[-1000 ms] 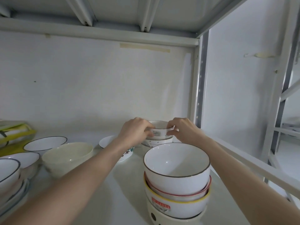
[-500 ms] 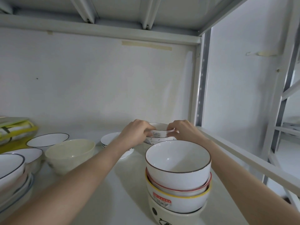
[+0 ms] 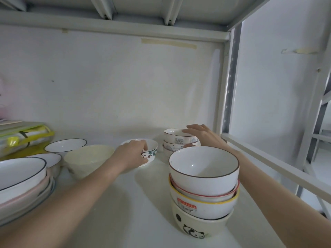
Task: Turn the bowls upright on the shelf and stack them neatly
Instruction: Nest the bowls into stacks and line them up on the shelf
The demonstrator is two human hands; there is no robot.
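The left hand point(image 3: 133, 154) grips a small bowl with a green leaf pattern point(image 3: 149, 154) at its near rim. The fingers point(image 3: 143, 145) are curled over the rim, into the bowl, and the thumb lies on the outside wall. This bowl stands upright on the white shelf point(image 3: 125, 212), near the back wall.

The right hand point(image 3: 202, 136) rests on the small stack of bowls point(image 3: 176, 142) at the back right corner of the shelf. Its fingers point(image 3: 190, 130) are straight and lie over the rim of the top bowl; they do not curl round it. This stack has three small white bowls, all upright, one inside the other, and the top one has a dark rim and a printed label on its side.

In front, closer to the camera, stands a taller stack of bowls point(image 3: 204, 192): a white bowl with a brown rim on top, then one with a red rim, one with a yellow rim and a red label, and at the bottom a cream bowl with a panda drawing. All are upright.

To the left of the left arm there is a pale cream bowl point(image 3: 86, 158), upright. Behind it stand white bowls with black rims point(image 3: 65, 145), and at the left edge a pile of plates point(image 3: 21, 178). A green and yellow package point(image 3: 23, 135) lies at the far left of the shelf.
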